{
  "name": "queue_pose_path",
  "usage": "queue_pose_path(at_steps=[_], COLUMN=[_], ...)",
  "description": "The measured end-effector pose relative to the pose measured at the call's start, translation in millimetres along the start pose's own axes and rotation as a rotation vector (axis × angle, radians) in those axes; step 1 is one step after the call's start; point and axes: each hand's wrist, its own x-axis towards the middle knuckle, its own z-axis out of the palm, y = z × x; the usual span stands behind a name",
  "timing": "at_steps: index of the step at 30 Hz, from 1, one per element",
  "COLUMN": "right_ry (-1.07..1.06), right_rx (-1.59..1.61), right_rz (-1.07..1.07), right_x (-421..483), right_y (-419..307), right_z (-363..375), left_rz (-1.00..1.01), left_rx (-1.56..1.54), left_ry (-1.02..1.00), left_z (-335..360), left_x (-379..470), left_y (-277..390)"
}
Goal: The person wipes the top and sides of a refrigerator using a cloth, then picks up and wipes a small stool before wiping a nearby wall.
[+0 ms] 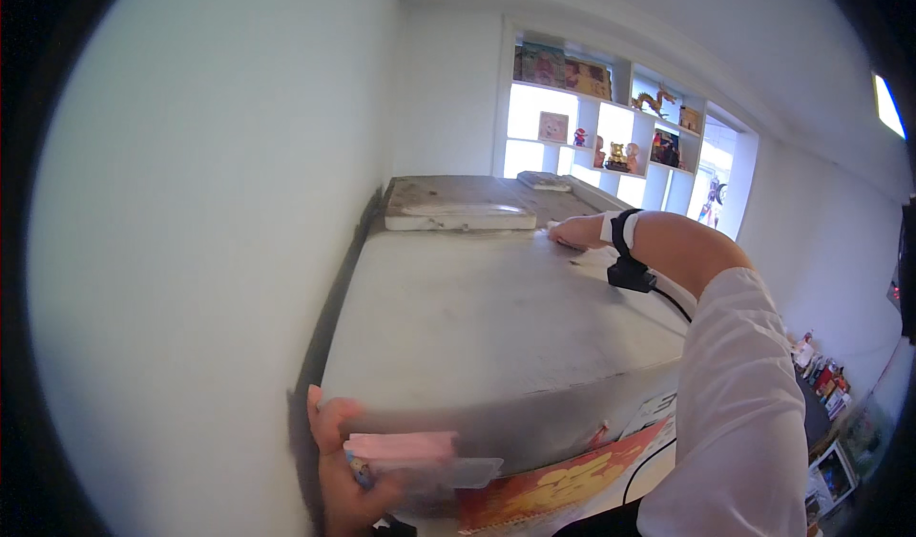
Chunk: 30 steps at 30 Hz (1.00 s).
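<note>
My right hand [581, 230] reaches across the white top of a tall appliance [472, 308], with the fingers pressed to the surface. A bit of white wipe or tissue [552, 226] shows under those fingers, though most of it is hidden. Near the front left corner, my left hand [347, 487] holds a pink soft pack of wipes [404, 445] with a clear plastic flip lid [476, 472] hanging raised. Grey-brown dust lies on the raised rear panel [458, 197] and on the area beside it. Small dark crumbs lie near my right hand.
A white wall [215, 215] stands close along the left, with a narrow gap between. Behind is a white shelf unit [587, 100] with figurines and pictures. A red and gold printed sheet [565, 483] hangs on the appliance's front. A black cable [673, 301] trails from my right wrist strap.
</note>
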Motion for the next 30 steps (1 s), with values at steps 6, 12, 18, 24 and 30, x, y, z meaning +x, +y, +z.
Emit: queue_pose_path(at_steps=[6, 12, 18, 24, 30], right_ry=[-0.034, -0.001, 0.224, 0.034, -0.015], right_rx=[-0.084, -0.220, -0.831, -0.585, -0.478], right_rz=[-0.268, -0.439, -0.834, -0.447, -0.321], right_x=[-27, -37, -76, -112, -91], right_y=[-7, 18, 13, -6, -2], right_z=[6, -16, -17, 6, 28], left_rz=[-0.011, 0.012, 0.005, 0.019, 0.055], left_rx=[-0.056, -0.106, -0.191, -0.140, -0.112], left_ry=[0.033, 0.089, 0.140, 0.074, 0.070], left_z=[0, 11, 12, 6, 5], left_x=[1, 12, 11, 11, 10], left_y=[6, 13, 12, 20, 15])
